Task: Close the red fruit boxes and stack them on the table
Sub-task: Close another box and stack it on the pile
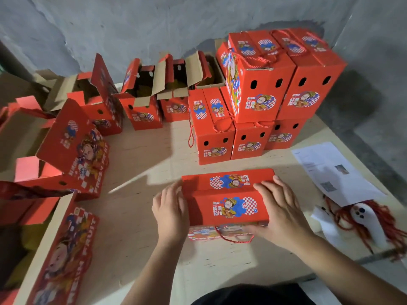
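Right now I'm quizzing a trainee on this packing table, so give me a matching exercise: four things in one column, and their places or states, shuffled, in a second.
Things:
1. box under the hands
2. stacked boxes
3. paper sheet
4. doll

Places or states:
A. flat on the table's right side
B. piled two high at the wall
C. flaps down, pressed by both hands
D. red yarn hair, near right edge

Pairs: 1-C, 2-B, 3-A, 4-D
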